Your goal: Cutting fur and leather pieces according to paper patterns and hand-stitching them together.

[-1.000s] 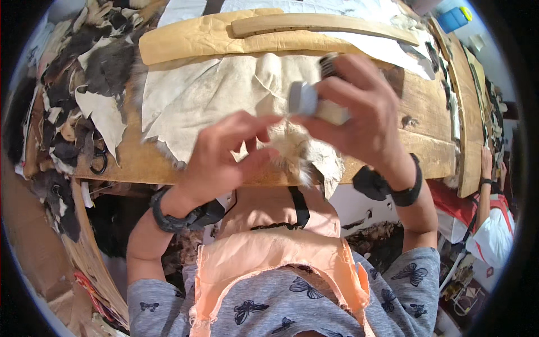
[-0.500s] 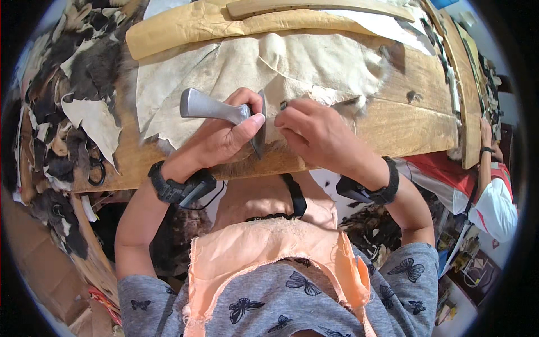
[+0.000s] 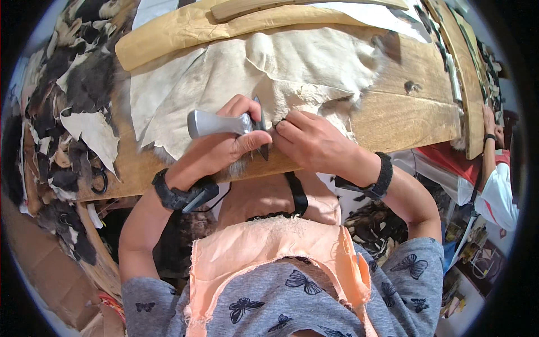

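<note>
A pale hide (image 3: 309, 62), skin side up with fur showing at its rim, is spread on the wooden table. My left hand (image 3: 224, 140) is closed around a knife (image 3: 222, 124) with a thick silver handle pointing left and a broad dark blade standing upright between my hands. Just right of the blade, my right hand (image 3: 311, 140) is closed, its fingertips pinching the near part of the hide. A small dark piece shows at those fingertips, too small to name. The hide bunches into folds beside my right hand.
Rolled yellowish paper (image 3: 185, 39) lies behind the hide, with a wooden strip (image 3: 309, 7) on it. Dark and white fur scraps (image 3: 84, 90) heap at the left, near black-handled scissors (image 3: 100, 181). A wooden board (image 3: 474, 112) edges the right, where another person's arm (image 3: 489, 140) reaches in.
Both hands have come nearer to me, and the right one has closed in on the blade. The silver handle has dropped lower. The hide's right part has shifted and folded.
</note>
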A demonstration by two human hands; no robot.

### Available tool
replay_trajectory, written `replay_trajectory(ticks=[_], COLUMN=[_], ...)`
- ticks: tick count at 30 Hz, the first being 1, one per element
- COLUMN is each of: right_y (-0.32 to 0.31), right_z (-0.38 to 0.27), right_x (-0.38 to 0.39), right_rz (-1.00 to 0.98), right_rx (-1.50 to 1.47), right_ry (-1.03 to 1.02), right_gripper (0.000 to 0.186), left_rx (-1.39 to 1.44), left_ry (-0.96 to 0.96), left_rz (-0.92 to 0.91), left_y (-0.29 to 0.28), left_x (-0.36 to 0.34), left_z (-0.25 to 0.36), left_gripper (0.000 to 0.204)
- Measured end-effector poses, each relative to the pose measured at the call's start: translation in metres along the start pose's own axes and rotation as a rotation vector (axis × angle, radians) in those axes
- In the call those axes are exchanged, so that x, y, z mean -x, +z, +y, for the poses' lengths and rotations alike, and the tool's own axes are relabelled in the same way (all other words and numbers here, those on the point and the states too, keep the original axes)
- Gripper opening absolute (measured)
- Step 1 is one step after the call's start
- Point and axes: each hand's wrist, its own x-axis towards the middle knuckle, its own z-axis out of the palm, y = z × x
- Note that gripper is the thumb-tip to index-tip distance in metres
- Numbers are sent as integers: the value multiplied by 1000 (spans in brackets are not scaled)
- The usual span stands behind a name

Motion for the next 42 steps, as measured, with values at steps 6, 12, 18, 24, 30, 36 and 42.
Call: replay_trajectory(ticks=[6,12,18,24,30,36,42], right_y=[5,5,7,6,0,-3,-19], right_z=[7,10,8,9,16,20,10], right_x=[-4,-8,-12,-14,-14,-14,-18], right_rz=[21,27,176,323,326,369,376], right_rx=[-89,-306,-458,-581,-690,-746,-806], right_ry=[-16,190,313,400,528,610,647], right_gripper=[10,12,10,8,8,9,10], left_rx=[-131,-192,-191,-91,-134,-64,-25], left_ry=[140,153,152,104,99,138,14], left_rz=[32,-73,-53,-41,-44,-106,-84], left_y=[2,1,-8,-13,-17,-17,-22], left_x=[-2,4,-10,-21,-23,-20,-28], left_z=[4,10,3,1,1,-1,6], left_gripper=[52,54,54,53,53,53,51])
